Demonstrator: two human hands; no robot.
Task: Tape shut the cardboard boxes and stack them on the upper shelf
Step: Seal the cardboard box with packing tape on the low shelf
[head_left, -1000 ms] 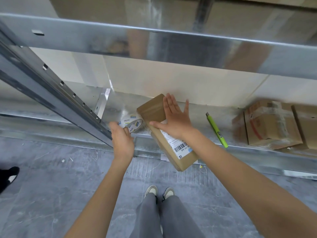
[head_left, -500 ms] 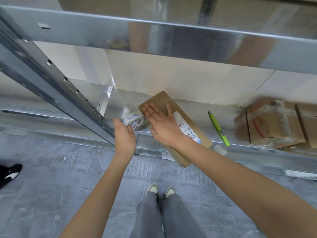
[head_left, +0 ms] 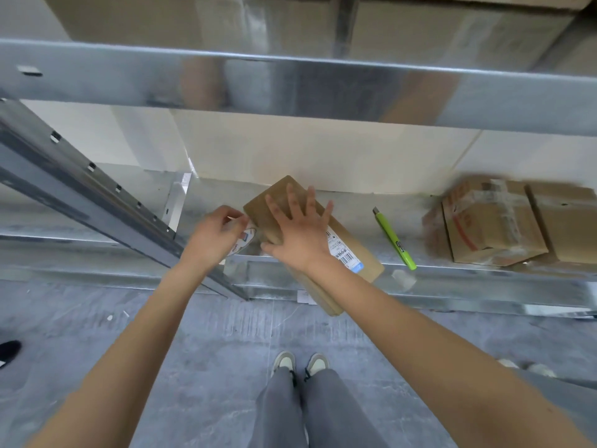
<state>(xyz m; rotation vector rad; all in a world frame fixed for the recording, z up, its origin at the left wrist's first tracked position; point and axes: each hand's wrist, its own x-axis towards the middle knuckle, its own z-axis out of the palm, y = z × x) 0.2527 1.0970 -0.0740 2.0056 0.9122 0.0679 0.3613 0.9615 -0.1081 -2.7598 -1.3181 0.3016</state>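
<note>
A long flat cardboard box [head_left: 361,253] with a white barcode label lies slantwise on the lower metal shelf [head_left: 355,208], its near end sticking out over the shelf's front edge. My right hand [head_left: 298,229] presses flat on the box's top with fingers spread. Just left of the box, my left hand [head_left: 216,234] grips a roll of tape [head_left: 243,243], which it mostly hides. The upper shelf's metal beam [head_left: 290,85] crosses the top of the view, with large cardboard boxes [head_left: 193,24] standing on it.
A green utility knife [head_left: 392,237] lies on the shelf right of the box. Two taped cardboard boxes [head_left: 491,221] stand at the far right. A slanted metal upright [head_left: 97,202] runs down at the left. A dark shoe [head_left: 8,350] shows at the left edge of the grey floor.
The box was turned label side up and laid flat on the shelf. My right hand slid along its top and spread out. My left hand moved up against the box with the tape roll.
</note>
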